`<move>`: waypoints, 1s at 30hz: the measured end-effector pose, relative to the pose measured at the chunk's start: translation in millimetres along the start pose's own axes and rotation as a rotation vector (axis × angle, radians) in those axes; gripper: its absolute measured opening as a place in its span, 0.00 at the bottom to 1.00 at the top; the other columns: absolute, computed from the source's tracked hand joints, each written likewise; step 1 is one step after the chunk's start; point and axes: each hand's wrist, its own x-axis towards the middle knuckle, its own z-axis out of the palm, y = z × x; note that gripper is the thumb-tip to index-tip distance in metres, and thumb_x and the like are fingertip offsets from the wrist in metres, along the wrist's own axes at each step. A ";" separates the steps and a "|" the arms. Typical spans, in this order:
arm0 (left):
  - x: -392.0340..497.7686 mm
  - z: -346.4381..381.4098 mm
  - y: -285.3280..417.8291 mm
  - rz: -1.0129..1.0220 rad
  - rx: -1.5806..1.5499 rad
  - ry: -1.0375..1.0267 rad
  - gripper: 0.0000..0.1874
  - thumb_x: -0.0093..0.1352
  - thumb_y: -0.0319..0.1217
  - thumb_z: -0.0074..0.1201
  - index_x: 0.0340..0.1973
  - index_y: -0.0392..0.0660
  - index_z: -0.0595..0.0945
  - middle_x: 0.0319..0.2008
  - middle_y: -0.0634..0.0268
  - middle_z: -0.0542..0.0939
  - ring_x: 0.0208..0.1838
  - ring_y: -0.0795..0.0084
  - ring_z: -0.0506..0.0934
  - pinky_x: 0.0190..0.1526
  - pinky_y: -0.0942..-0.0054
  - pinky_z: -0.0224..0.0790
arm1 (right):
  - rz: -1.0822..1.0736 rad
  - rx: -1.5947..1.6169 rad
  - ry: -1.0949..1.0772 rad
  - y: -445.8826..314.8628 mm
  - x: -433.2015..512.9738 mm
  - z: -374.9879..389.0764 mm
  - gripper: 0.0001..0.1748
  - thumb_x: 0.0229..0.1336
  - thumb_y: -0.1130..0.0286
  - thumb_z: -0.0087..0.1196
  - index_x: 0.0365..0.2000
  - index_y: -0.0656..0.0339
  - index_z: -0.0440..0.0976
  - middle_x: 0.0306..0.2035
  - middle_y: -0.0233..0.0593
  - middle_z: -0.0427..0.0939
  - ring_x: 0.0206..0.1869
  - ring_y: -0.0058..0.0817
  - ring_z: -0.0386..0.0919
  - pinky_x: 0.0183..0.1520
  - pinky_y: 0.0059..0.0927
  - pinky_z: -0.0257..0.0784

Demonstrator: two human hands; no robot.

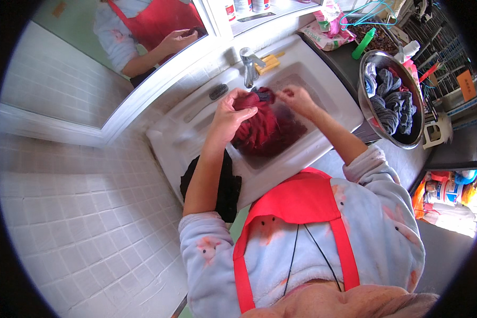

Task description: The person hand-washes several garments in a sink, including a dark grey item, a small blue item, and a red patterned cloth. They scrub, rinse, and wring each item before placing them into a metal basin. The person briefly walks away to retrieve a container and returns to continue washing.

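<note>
My left hand [232,115] grips a bunched dark red cloth [254,127] over the basin of a white ceramic sink [334,95]. A dark grey part [264,94] shows at the top of the bunch. Close to its right side is my right hand [299,101], fingers curled; a dark red bit shows among them, but whether it grips the cloth is unclear. Dark reddish water [290,133] lies in the basin. Under my left forearm, a black cloth [230,190] hangs over the sink's front edge.
Behind the cloth rises a metal faucet [249,67], beside yellow soap bars [267,63]. A scrubbing brush [218,92] rests on the left ledge. At right are a steel basin [419,119] of grey garments [389,103] and a green bottle [363,43]. A mirror cabinet [159,93] borders the left.
</note>
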 end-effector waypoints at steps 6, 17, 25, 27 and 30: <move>-9.2 -8.5 -8.0 -0.074 0.006 0.004 0.15 0.57 0.16 0.60 0.39 0.41 0.77 0.34 0.71 0.78 0.38 0.84 0.75 0.43 0.83 0.68 | 0.162 0.583 -0.229 20.0 -18.0 29.3 0.40 0.50 0.69 0.61 0.63 0.57 0.57 0.61 0.52 0.62 0.49 0.37 0.74 0.45 0.28 0.75; -8.7 -13.4 20.8 0.013 -0.073 -0.292 0.19 0.54 0.15 0.59 0.40 0.43 0.76 0.34 0.73 0.76 0.36 0.84 0.76 0.40 0.83 0.71 | -0.108 0.286 -0.802 -21.4 27.5 30.5 0.26 0.40 0.78 0.61 0.45 0.66 0.73 0.37 0.36 0.75 0.31 0.19 0.71 0.28 0.18 0.65; -6.4 -38.1 36.2 0.066 -0.120 -0.136 0.19 0.57 0.14 0.59 0.43 0.42 0.76 0.35 0.69 0.77 0.36 0.80 0.77 0.41 0.81 0.71 | -0.172 0.249 -0.585 -28.6 19.2 -56.6 0.16 0.55 0.68 0.52 0.42 0.64 0.78 0.31 0.29 0.77 0.35 0.19 0.73 0.40 0.22 0.70; -1.5 -35.0 36.2 0.058 -0.144 -0.054 0.20 0.57 0.14 0.58 0.43 0.42 0.76 0.35 0.68 0.79 0.36 0.79 0.78 0.41 0.81 0.72 | -0.017 0.483 -0.528 -36.6 12.1 -67.1 0.16 0.56 0.67 0.50 0.42 0.64 0.77 0.31 0.29 0.77 0.37 0.20 0.74 0.42 0.25 0.70; 4.9 -29.3 41.2 0.037 -0.159 0.022 0.18 0.58 0.13 0.57 0.43 0.42 0.76 0.36 0.65 0.80 0.37 0.76 0.79 0.43 0.79 0.73 | -0.090 0.455 -0.246 -52.6 -8.0 -68.3 0.17 0.61 0.61 0.44 0.37 0.64 0.76 0.35 0.32 0.75 0.38 0.23 0.72 0.40 0.29 0.72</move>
